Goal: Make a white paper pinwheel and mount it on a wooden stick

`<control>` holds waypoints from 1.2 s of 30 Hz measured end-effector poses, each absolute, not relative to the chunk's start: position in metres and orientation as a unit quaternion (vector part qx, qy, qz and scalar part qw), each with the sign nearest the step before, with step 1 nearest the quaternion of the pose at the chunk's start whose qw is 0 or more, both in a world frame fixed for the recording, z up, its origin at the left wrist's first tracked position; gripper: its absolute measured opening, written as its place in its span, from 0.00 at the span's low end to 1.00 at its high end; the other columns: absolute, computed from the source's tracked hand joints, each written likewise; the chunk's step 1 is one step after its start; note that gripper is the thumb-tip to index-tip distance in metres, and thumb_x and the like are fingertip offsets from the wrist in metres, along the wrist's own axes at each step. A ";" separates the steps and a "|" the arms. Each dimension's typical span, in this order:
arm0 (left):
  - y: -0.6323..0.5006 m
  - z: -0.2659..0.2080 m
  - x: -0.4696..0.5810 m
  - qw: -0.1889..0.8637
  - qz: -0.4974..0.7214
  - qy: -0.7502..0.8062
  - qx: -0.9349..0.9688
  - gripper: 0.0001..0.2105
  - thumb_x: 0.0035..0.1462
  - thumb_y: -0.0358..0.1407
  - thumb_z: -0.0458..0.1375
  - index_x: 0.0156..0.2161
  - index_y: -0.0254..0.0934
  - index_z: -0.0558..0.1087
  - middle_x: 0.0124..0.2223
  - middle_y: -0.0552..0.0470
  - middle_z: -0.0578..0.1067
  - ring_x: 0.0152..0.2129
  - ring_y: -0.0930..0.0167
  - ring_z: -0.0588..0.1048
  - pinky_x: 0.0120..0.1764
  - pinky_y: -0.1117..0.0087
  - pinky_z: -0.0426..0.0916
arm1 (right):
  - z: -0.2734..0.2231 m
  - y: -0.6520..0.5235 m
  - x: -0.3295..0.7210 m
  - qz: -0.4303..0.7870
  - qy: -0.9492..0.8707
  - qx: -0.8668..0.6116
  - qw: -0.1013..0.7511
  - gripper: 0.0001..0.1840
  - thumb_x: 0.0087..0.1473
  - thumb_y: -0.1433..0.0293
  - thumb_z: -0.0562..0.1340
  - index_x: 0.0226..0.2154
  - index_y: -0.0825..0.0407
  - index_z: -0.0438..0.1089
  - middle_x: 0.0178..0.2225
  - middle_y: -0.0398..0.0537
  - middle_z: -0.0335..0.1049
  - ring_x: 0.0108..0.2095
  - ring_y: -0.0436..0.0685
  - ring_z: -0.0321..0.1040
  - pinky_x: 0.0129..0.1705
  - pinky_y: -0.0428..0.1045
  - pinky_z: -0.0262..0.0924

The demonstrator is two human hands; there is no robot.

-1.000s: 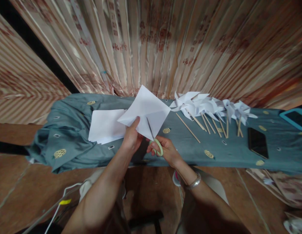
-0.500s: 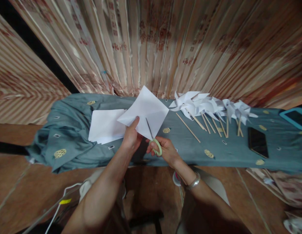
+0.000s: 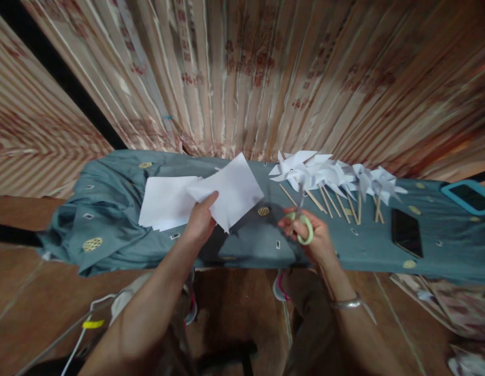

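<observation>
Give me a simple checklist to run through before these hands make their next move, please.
1. Left hand gripping the white sheet: ok, thumb on top.
2. Right hand holding the scissors: ok, by the green handle.
3. Scissors clear of the sheet: ok, there is a gap between them.
4. Blades fully closed: cannot tell, they are blurred.
5. Paper stack squared up: not ok, its lower edges are uneven.
6. Blades clear of the pinwheels: cannot tell, they overlap in this view.
</observation>
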State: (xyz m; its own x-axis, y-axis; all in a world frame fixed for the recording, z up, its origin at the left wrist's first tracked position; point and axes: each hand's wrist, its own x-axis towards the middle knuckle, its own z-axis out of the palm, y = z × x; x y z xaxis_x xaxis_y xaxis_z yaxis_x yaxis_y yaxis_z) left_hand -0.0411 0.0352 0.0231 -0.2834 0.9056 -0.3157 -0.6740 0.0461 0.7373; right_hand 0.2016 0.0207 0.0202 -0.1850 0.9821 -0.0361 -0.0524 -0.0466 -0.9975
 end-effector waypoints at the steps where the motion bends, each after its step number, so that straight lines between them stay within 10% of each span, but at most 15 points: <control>1: 0.033 0.020 -0.036 0.591 0.660 0.439 0.152 0.12 0.48 0.27 0.62 0.41 0.31 0.75 0.36 0.46 0.82 0.38 0.62 0.80 0.45 0.65 0.75 | 0.020 0.024 0.203 0.506 -0.504 -0.474 0.515 0.25 0.41 0.55 0.72 0.40 0.49 0.71 0.31 0.45 0.77 0.27 0.51 0.70 0.29 0.46 0.62; 10: 0.018 -0.006 -0.005 0.651 0.501 0.511 0.253 0.17 0.34 0.39 0.71 0.32 0.34 0.78 0.31 0.47 0.82 0.32 0.59 0.80 0.38 0.63 0.72 | 0.012 0.034 0.195 0.396 -0.554 -0.547 0.487 0.24 0.36 0.64 0.72 0.39 0.49 0.72 0.19 0.32 0.65 0.22 0.48 0.61 0.28 0.46 0.57; 17: 0.013 0.015 -0.004 0.751 0.499 0.332 0.277 0.27 0.45 0.53 0.65 0.47 0.37 0.76 0.46 0.45 0.80 0.51 0.54 0.74 0.52 0.54 0.69 | 0.014 0.050 0.200 0.456 -0.380 -0.564 0.574 0.24 0.25 0.60 0.75 0.25 0.51 0.67 0.15 0.33 0.63 0.18 0.47 0.57 0.22 0.45 0.53; 23: 0.001 0.008 0.018 0.692 0.527 0.385 0.308 0.30 0.33 0.33 0.75 0.47 0.39 0.76 0.46 0.45 0.80 0.50 0.57 0.75 0.54 0.59 0.68 | 0.012 0.053 0.185 0.486 -0.346 -0.566 0.569 0.21 0.30 0.60 0.75 0.22 0.50 0.64 0.16 0.35 0.62 0.19 0.47 0.60 0.22 0.45 0.54; 36: 0.035 0.026 -0.013 0.574 0.706 0.398 0.118 0.18 0.56 0.28 0.62 0.51 0.40 0.71 0.47 0.48 0.80 0.45 0.66 0.79 0.48 0.65 0.74 | 0.002 0.025 0.155 0.579 -0.491 -0.507 0.408 0.30 0.39 0.47 0.70 0.37 0.52 0.71 0.28 0.45 0.74 0.24 0.50 0.64 0.26 0.46 0.58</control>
State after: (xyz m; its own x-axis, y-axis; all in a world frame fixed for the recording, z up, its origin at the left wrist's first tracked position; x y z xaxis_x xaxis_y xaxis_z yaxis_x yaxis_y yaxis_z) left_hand -0.0128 0.0353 0.0264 -0.3142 0.9038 -0.2905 -0.7161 -0.0248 0.6975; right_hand 0.1553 0.0247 0.0021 -0.1536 0.9703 -0.1869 0.0263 -0.1850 -0.9824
